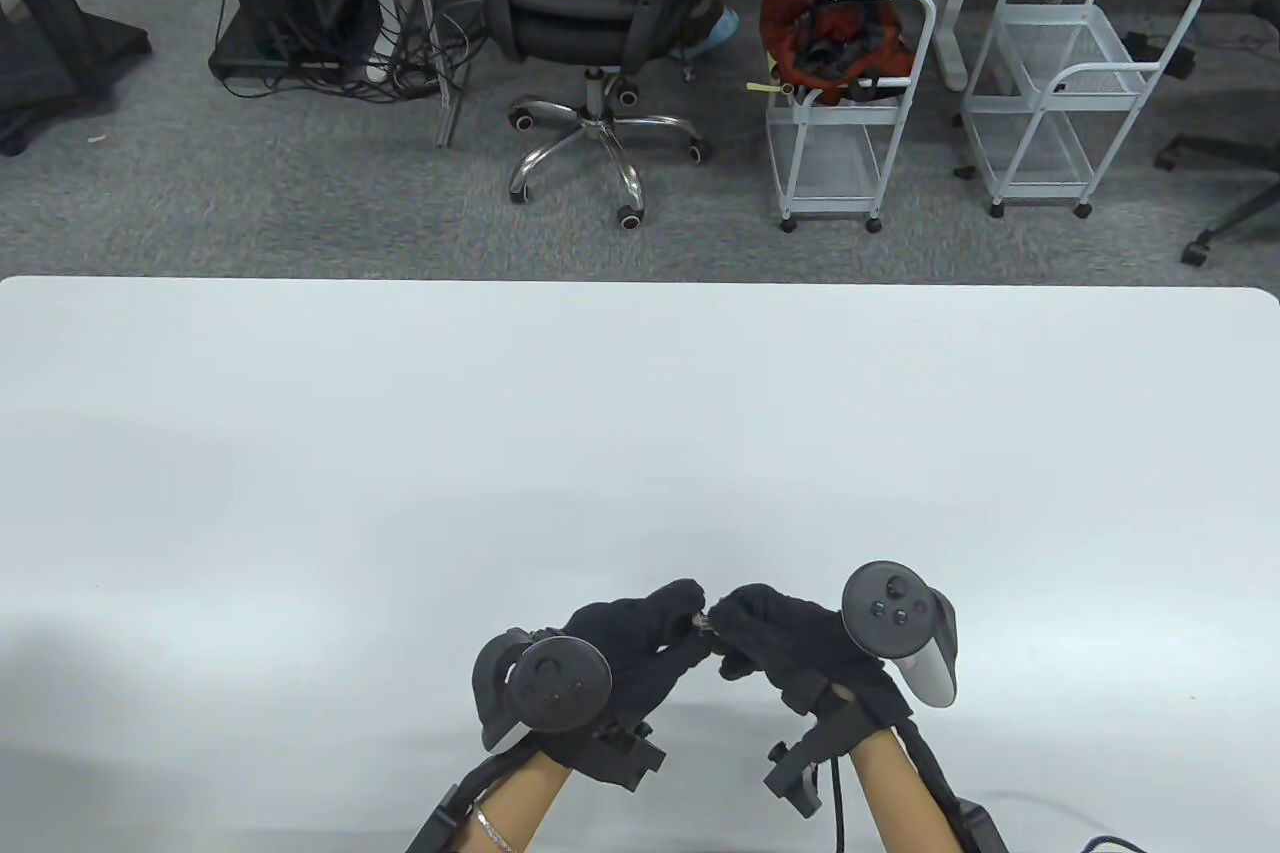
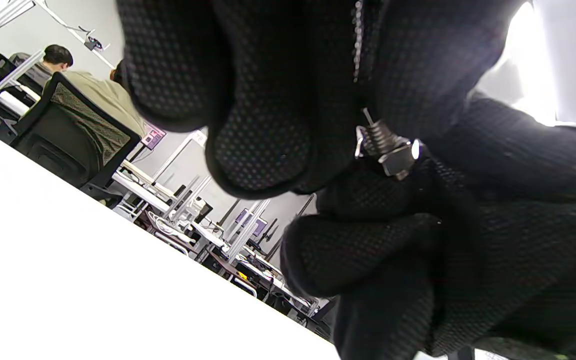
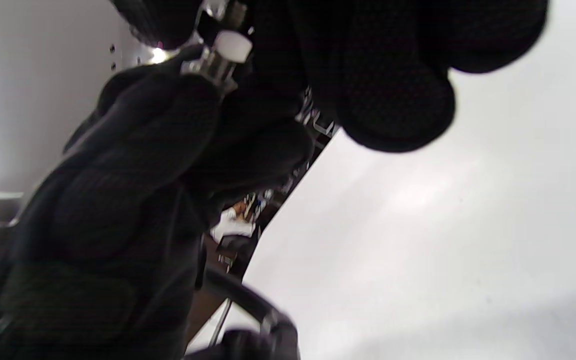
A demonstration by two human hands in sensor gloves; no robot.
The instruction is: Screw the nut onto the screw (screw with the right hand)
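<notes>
Both hands met fingertip to fingertip just above the desk [image 1: 640, 413]: the left hand [image 1: 640, 638] pinched the screw [image 2: 379, 136] steady, so the right hand [image 1: 775, 633] could turn the nut [image 2: 399, 159]. Its fingers seemed curled round that nut, though gloves hid most of the contact.

Both gloves [image 1: 640, 638] are black with a fine dotted weave. The nut [image 2: 399, 159] and screw [image 2: 379, 134] are silvery grey metal. The counter [image 1: 400, 453] is plain white.
</notes>
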